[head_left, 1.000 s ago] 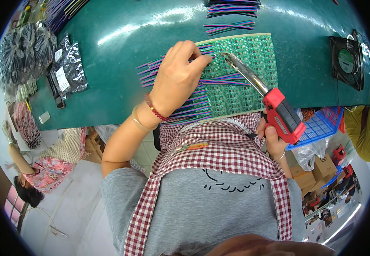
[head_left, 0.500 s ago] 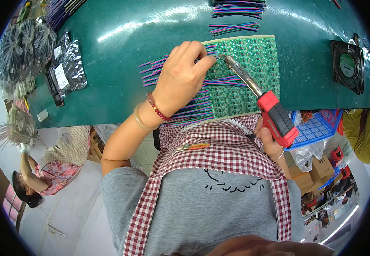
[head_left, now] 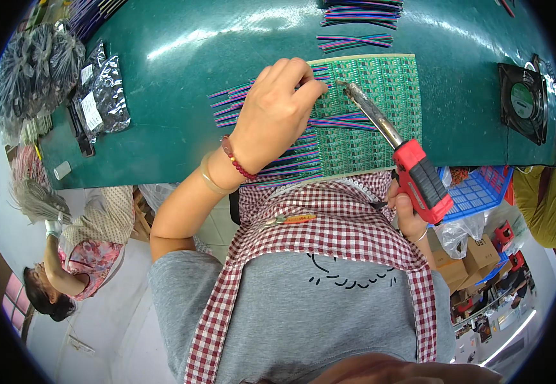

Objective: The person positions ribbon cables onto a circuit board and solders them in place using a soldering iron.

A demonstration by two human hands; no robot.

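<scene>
A green panel of small circuit boards lies on the table in front of me. Short multicoloured wires run along its left side, their free ends reaching out to the left. Over that side my left hand is closed in a pinch on a wire, whose held part is mostly hidden by the fingers. My right hand is closed round a soldering iron with a red and black handle. Its metal tip points at the panel, just right of my left fingertips. A few loose wires lie across the panel.
Bundles of wires lie beyond the panel. A black fan stands at the right, above a blue basket. Bagged parts sit at the left. A co-worker holds a wire bundle at the lower left.
The soldering iron has shifted slightly right, its tip farther from my left fingertips. My left hand has barely moved. The co-worker's wire bundle has moved down and to the right.
</scene>
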